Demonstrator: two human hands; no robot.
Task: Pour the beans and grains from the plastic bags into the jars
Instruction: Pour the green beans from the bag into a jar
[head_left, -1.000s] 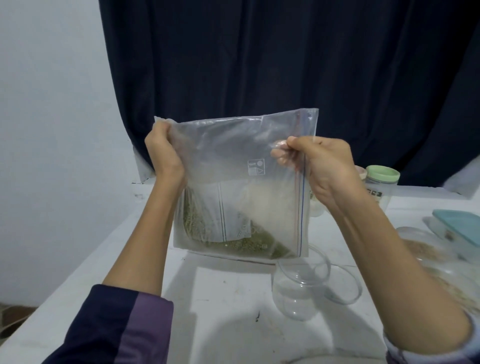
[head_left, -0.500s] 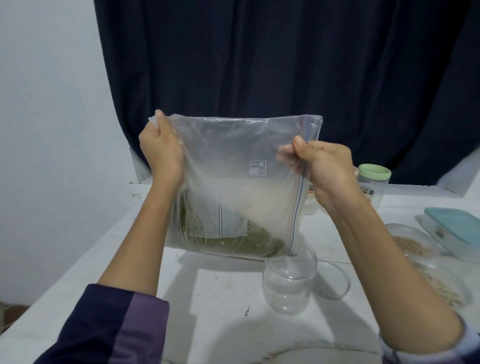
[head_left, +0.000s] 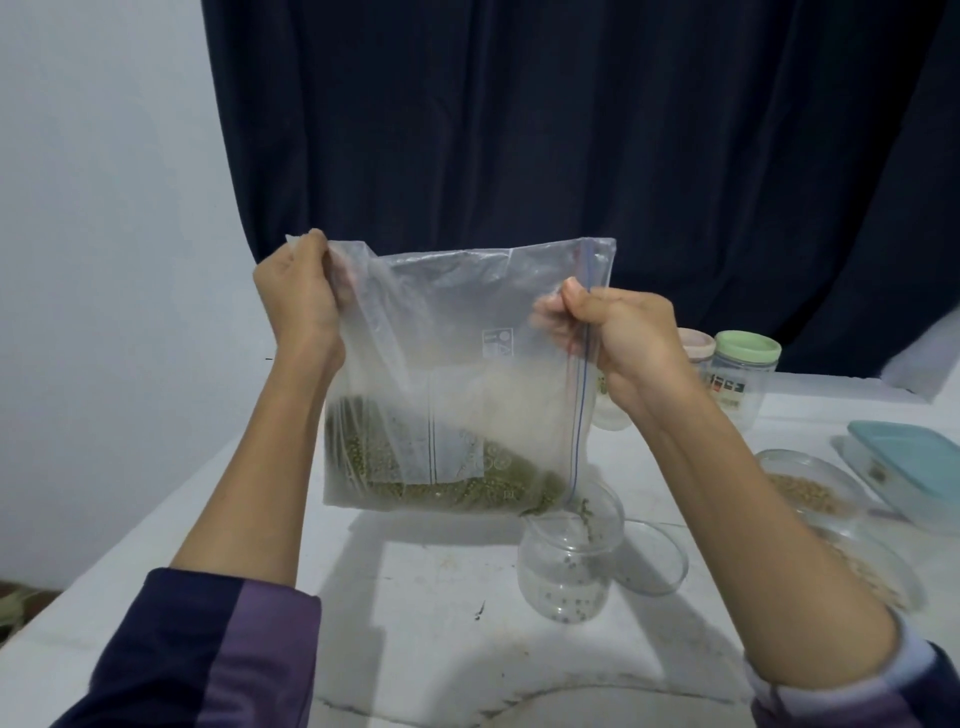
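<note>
A clear zip bag (head_left: 457, 374) with green beans in its lower part hangs sideways above the white table (head_left: 426, 623). My left hand (head_left: 301, 301) grips its upper left corner. My right hand (head_left: 618, 338) pinches the zip edge on the right. Beans spill from the bag's lower right corner into a clear open jar (head_left: 566, 561) standing below it. A few beans lie on the jar's bottom. The jar's clear lid (head_left: 652, 558) rests just to its right.
Behind my right hand stand a green-lidded jar (head_left: 743, 379) and a pink-lidded jar (head_left: 696, 345). At the right sit a clear dish of grains (head_left: 800, 483), another clear dish (head_left: 872, 571) and a teal-lidded box (head_left: 909, 467). A dark curtain hangs behind.
The bag's lower right corner has come down over the jar's mouth and beans now fall into the jar, which was empty before. Both hands have kept their grip.
</note>
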